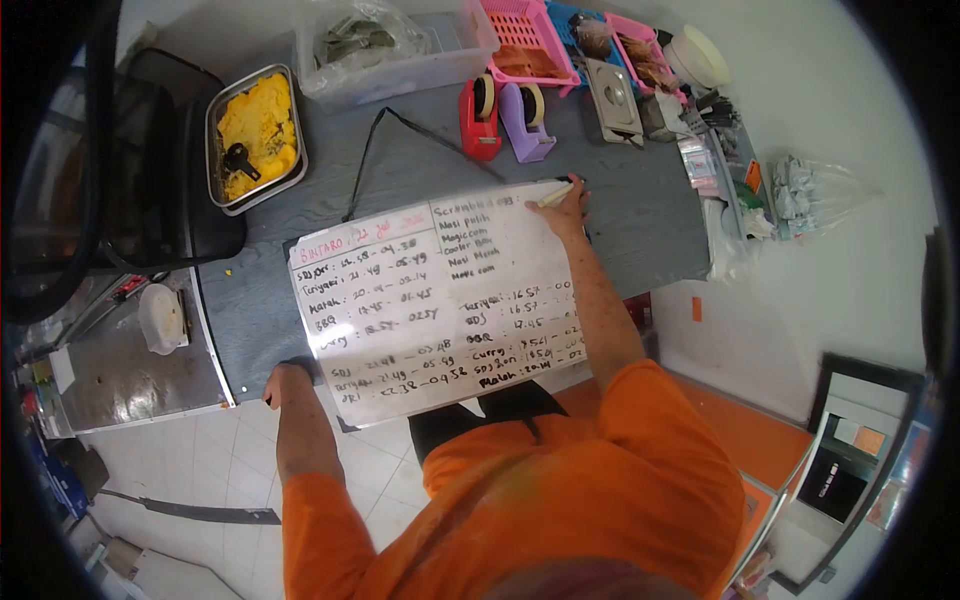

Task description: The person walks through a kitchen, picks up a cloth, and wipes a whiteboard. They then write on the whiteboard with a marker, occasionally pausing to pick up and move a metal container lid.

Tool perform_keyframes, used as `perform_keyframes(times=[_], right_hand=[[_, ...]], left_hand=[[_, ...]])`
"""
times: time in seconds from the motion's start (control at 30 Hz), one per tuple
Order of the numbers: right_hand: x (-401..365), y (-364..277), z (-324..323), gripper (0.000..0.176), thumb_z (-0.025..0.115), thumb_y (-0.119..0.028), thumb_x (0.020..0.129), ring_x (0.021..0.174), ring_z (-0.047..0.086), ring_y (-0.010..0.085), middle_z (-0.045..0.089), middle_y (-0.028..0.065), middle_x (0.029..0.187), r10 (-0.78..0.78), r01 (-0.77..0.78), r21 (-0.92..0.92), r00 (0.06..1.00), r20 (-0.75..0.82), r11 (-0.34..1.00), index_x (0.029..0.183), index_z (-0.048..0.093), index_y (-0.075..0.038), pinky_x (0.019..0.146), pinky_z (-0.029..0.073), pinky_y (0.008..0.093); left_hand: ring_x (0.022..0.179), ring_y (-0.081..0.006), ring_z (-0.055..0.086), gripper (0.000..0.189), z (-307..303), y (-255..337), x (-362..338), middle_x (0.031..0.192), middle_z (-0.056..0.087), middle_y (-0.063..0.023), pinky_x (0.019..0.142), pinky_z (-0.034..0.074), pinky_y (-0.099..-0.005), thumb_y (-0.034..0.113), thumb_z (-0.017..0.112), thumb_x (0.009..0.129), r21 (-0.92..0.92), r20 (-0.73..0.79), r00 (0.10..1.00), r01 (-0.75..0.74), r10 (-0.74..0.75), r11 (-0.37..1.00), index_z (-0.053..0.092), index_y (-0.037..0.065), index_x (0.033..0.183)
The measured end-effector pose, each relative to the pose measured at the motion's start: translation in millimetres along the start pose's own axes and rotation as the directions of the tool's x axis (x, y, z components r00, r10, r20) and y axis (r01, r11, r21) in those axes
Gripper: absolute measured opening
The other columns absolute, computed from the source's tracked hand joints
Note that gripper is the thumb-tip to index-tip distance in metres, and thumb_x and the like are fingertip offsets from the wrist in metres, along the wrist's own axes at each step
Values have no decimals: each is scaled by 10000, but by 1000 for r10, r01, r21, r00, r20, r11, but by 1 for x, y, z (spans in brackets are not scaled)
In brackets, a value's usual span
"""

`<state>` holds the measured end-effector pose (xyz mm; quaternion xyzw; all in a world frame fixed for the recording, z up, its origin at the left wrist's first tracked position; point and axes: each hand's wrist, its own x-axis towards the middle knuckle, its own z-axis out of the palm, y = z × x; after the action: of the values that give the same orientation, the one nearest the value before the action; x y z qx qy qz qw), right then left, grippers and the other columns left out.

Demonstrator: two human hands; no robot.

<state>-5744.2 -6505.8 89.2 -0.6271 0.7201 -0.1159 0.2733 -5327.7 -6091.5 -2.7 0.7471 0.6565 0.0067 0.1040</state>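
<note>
A whiteboard (445, 320) covered in handwritten names and times lies on the grey table, its lower edge jutting past the table's front toward my body. My right hand (568, 208) is at its upper right corner, closed around a pale marker (553, 196) that lies almost flat over the board. Beside the board's lower left edge, my left hand (289, 384) rests at the front edge of the table (245, 350), fingers curled down over it. The writing is mostly black, with a red heading at the upper left.
A metal tray of yellow food (262, 115) with a black utensil stands at the back left. Behind the board are a red tape dispenser (481, 120), a purple tape dispenser (527, 122), a clear plastic bin (400, 75) and a pink basket (520, 40). A black strap (375, 140) lies nearby.
</note>
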Motion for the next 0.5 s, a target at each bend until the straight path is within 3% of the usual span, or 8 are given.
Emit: perform_keyframes(times=[0.03, 0.1, 0.13, 0.2, 0.23, 0.3, 0.43, 0.5], right_hand=[[5, 8, 1, 1035, 863, -399, 604, 1417, 127, 350, 282, 164, 1463, -6, 6, 6, 1000, -4, 1000, 1393, 247, -135, 1109, 84, 584], [8, 19, -2, 700, 787, -334, 729, 1167, 502, 288, 515, 145, 1199, -213, 327, 350, 921, -326, 878, 1268, 428, -68, 994, 364, 455], [14, 17, -4, 700, 787, -334, 729, 1167, 502, 288, 515, 145, 1199, -223, 339, 353, 917, -330, 872, 1268, 428, -68, 994, 364, 455], [14, 20, -7, 310, 626, -203, 873, 704, 606, 192, 577, 99, 863, -2, 400, 819, 899, -438, 411, 1113, 551, -23, 644, 501, 306], [10, 17, -9, 310, 626, -203, 873, 704, 606, 192, 577, 99, 863, 2, 393, 819, 901, -433, 419, 1113, 551, -23, 644, 501, 306], [2, 7, -4, 160, 550, -150, 913, 556, 552, 136, 560, 75, 699, -267, 289, 910, 940, -211, 298, 969, 603, -10, 517, 448, 281], [3, 4, 32, 143, 570, -133, 900, 541, 515, 105, 553, 46, 622, -314, 444, 737, 894, -321, 510, 863, 615, -3, 482, 397, 259], [0, 5, 43, 215, 583, -123, 882, 516, 490, 98, 555, 38, 578, -295, 528, 419, 812, -504, 738, 706, 599, -1, 485, 387, 264]], left_hand=[[976, -353, 606, 399, -1, 0, 0, 1031, 650, -129, 830, 502, -460, 414, 413, 945, -6, 10, 1000, -2, 2, 1000, 638, 91, 1010], [974, -353, 606, 399, -1, 3, 2, 1030, 650, -129, 830, 502, -460, 414, 413, 946, -16, 27, 1000, -8, 9, 1000, 638, 91, 1010], [974, -353, 606, 399, 1, 3, 2, 1030, 650, -129, 829, 502, -460, 413, 413, 946, -23, 39, 999, -3, 4, 1000, 638, 91, 1010], [972, -353, 607, 398, 3, -1, 6, 1029, 650, -130, 829, 502, -460, 413, 413, 946, -18, 43, 999, -2, 3, 1000, 637, 90, 1010], [972, -353, 607, 398, -1, -2, 2, 1028, 650, -130, 828, 502, -460, 412, 413, 946, -10, 39, 999, -8, 8, 1000, 637, 90, 1010], [970, -353, 607, 397, -17, -7, -7, 1027, 650, -131, 828, 502, -461, 412, 413, 946, 5, 33, 999, -22, 22, 1000, 636, 90, 1010], [968, -353, 608, 397, -34, -8, -16, 1025, 650, -132, 826, 502, -461, 410, 412, 946, 13, 43, 998, -40, 39, 999, 635, 89, 1010], [966, -353, 609, 396, -32, -10, -13, 1024, 650, -132, 826, 502, -461, 410, 412, 946, 21, 43, 998, -50, 49, 999, 635, 88, 1010]])
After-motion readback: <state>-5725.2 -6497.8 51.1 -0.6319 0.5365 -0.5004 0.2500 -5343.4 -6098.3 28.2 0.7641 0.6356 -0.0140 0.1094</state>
